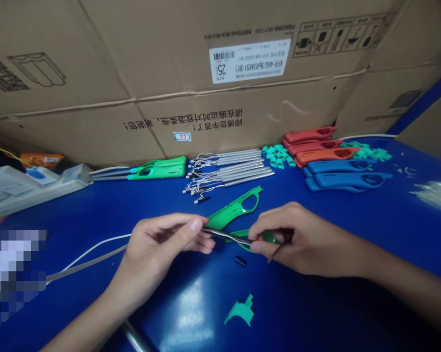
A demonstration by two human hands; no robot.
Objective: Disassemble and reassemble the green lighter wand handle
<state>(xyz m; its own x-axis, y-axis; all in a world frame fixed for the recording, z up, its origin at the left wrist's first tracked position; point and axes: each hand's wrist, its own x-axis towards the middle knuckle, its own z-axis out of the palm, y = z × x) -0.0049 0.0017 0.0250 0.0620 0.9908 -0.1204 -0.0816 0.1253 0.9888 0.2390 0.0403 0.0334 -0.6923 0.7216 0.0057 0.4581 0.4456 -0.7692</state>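
Observation:
My left hand (pixel 169 244) is closed, thumb over fingers, on a slim dark rod (pixel 220 233) with a white wire along it. My right hand (pixel 297 239) pinches the rod's other end. A narrow brown item (pixel 277 253) shows under the right fingers; its kind is unclear. Behind the rod lies a green handle shell half (pixel 229 213) with a ring-shaped opening. Another green piece (pixel 238 235) is partly covered by the rod and right hand. Just below are a short black cylinder (pixel 241 261) and a teal plastic piece (pixel 239 312) on the blue table.
Metal tubes with wires (pixel 242 168) lie in rows at the back, beside small teal parts (pixel 279 155). Red handle shells (pixel 308 142) and blue ones (pixel 346 180) are stacked right. Left are green handles (pixel 161 168) and a power strip (pixel 37 188). A cardboard wall (pixel 161 58) closes the back.

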